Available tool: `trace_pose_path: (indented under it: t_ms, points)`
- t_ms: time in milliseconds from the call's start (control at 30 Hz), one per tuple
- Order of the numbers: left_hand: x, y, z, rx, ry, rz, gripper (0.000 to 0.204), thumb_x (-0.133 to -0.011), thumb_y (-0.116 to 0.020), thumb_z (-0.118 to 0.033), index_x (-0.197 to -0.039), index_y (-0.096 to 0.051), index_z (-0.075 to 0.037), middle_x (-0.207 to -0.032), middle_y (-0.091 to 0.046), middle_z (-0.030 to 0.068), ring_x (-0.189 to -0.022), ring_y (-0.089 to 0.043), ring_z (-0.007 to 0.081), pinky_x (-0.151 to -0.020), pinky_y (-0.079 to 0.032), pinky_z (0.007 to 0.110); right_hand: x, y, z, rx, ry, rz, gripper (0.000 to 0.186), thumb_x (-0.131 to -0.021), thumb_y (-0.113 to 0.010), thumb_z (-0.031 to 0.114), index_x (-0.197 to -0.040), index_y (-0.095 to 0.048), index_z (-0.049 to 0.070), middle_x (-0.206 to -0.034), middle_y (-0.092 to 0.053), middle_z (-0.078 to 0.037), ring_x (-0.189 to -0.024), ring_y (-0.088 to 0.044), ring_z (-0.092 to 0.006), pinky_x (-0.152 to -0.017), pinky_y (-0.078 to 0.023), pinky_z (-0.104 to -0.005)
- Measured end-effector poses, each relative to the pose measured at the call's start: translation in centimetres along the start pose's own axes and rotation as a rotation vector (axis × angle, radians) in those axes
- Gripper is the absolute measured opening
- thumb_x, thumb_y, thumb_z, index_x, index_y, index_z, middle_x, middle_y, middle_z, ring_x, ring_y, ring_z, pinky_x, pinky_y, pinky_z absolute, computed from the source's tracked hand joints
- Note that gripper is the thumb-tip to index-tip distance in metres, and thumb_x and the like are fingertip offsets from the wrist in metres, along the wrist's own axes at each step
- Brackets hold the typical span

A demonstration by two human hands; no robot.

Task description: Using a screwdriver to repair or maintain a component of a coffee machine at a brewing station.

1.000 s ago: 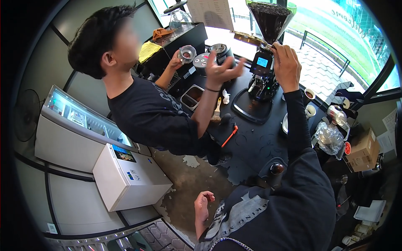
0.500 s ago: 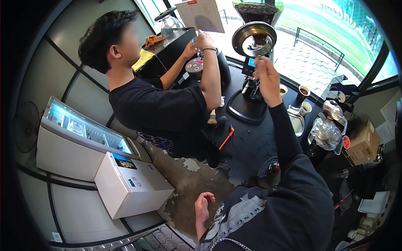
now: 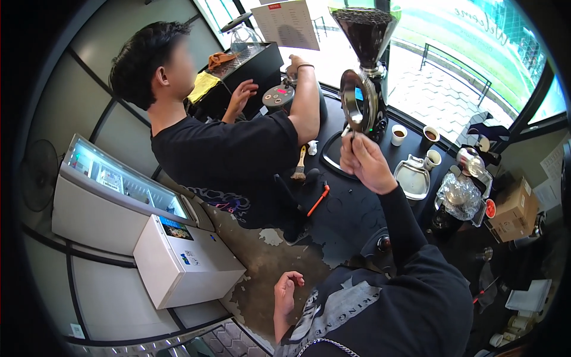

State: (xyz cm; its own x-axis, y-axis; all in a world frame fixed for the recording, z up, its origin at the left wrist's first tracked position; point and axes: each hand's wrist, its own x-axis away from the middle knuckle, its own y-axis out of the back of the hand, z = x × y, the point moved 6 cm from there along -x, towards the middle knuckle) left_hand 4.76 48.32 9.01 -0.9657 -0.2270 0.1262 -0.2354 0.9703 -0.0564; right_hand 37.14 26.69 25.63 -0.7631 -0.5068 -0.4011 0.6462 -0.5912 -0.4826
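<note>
My right hand is closed on a dark metal ring, which stands on edge in front of the coffee grinder with its full bean hopper. My left hand hangs low by my body, empty, fingers loosely curled and apart. A brush with a wooden handle and an orange-handled tool lie on the black counter below the ring.
A co-worker at the left has hands at a round grey-topped appliance. Right of the grinder are cups, a metal tray, crumpled foil and a cardboard box. A white freezer stands at lower left.
My right hand has come down from high on the grinder toward me, bringing the ring with it and turning it on edge. The co-worker's hands have moved, the nearer one now over the round appliance.
</note>
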Motion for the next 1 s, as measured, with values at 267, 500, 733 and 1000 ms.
trace_pose_path:
  t_ms: [267,500,733,1000]
  points:
    - [-1.6,-1.7,-3.0,-0.039,-0.038,0.053,0.065,-0.103,-0.060,-0.063,-0.117,-0.065,0.000,-0.100,-0.067,0.0055,-0.093,-0.064,0.0137,-0.086,-0.052,0.029,6.4,-3.6,-2.8,-0.097,-0.318,0.195,0.043,-0.113,-0.051,0.040,-0.094,-0.054,0.002,-0.080,-0.040,0.001,-0.067,-0.040,-0.0118,-0.063,-0.039,-0.0298]
    - [-1.7,-2.7,-6.5,-0.026,-0.173,-0.003,0.075,-0.089,-0.079,-0.064,-0.126,-0.062,-0.002,-0.108,-0.069,0.0065,-0.094,-0.065,0.0137,-0.086,-0.053,0.029,11.8,-8.5,-5.2,-0.187,-0.534,0.431,0.039,-0.117,-0.042,0.036,-0.106,-0.058,0.003,-0.085,-0.045,0.002,-0.072,-0.044,-0.0086,-0.067,-0.041,-0.0273]
    - [0.0,-2.0,-6.4,0.026,-0.197,0.017,0.080,-0.087,-0.080,-0.065,-0.130,-0.060,-0.001,-0.113,-0.069,0.0080,-0.097,-0.066,0.0158,-0.086,-0.053,0.030,13.2,-12.3,-6.6,-0.208,-0.596,0.556,0.038,-0.117,-0.043,0.037,-0.103,-0.058,0.005,-0.088,-0.043,0.004,-0.076,-0.041,-0.0067,-0.069,-0.041,-0.0261]
    - [2.2,-0.8,-7.9,0.129,-0.317,-0.215,0.102,-0.085,-0.082,-0.065,-0.152,-0.039,-0.002,-0.135,-0.060,0.0130,-0.111,-0.064,0.0215,-0.094,-0.051,0.035,14.8,-16.8,-9.1,-0.449,-0.735,0.728,0.038,-0.117,-0.042,0.040,-0.100,-0.056,0.008,-0.079,-0.037,0.007,-0.071,-0.035,-0.0067,-0.066,-0.037,-0.0259]
